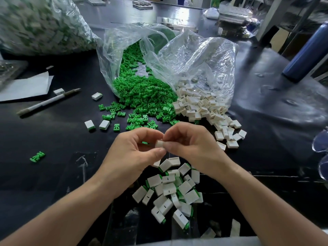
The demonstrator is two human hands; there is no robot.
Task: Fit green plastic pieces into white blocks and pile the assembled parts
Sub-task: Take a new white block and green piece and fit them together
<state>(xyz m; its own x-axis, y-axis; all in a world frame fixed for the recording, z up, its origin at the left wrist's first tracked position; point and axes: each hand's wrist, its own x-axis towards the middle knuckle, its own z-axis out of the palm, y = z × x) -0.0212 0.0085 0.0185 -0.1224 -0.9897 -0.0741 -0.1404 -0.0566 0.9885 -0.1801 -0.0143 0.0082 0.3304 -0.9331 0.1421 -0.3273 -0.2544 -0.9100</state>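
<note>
Head view | white block (159, 144) pinched between thumbs and curled fingertips of left hand (134, 148) and right hand (191, 144), wrists lifted off the table | assembled pile (174, 190) directly beneath | green pieces (142, 93) and loose blocks (204, 107) spilling from bags beyond | bare dark tabletop (53, 139) to the left

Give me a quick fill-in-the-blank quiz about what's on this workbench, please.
1. The left hand and the right hand together pinch one small ____ block.
2. The loose pieces spilling from the clear bag are ____.
3. The pen lies on the person's ____ side.
4. The blue bottle stands on the person's ____ side.
Missing words: white; green; left; right.
</note>
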